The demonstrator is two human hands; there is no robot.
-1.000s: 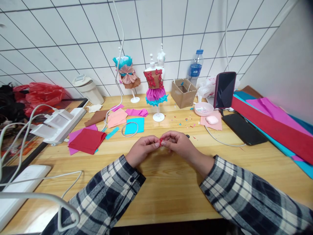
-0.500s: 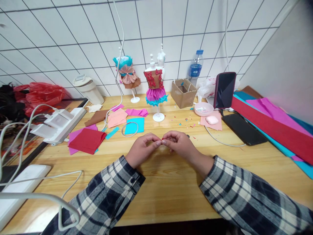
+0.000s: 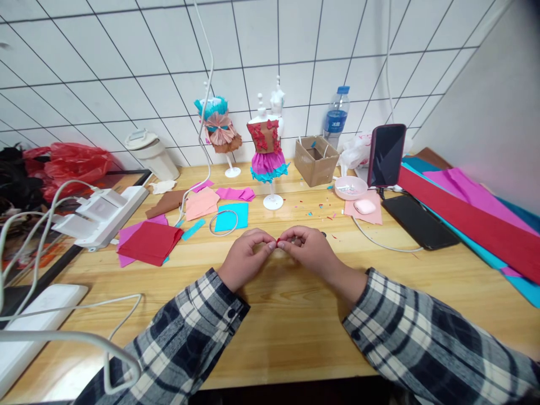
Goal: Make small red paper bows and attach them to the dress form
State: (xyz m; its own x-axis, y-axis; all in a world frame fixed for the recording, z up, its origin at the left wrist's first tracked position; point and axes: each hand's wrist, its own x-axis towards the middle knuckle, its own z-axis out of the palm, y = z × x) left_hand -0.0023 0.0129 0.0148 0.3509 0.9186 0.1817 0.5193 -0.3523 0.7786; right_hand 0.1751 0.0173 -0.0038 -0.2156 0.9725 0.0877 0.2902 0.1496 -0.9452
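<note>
Between my fingertips is a tiny piece of red crepe paper, mostly hidden. My left hand pinches it from the left with thumb and forefinger. From the other side my right hand pinches it too, and the two thumbs nearly meet. Behind my hands stands a small white dress form wearing a brown bodice with red bows and a magenta skirt with a blue hem. A silver ring rests partly on a blue paper square left of my hands.
Red paper sheets and a power strip lie left. Another dressed form, a cardboard box and a water bottle stand at the back. On the right are a pink bowl, a propped phone and long paper strips.
Less of the red paper shows between my fingertips than a second ago. My fingers have shifted slightly around it; both hands stay in nearly the same place.
</note>
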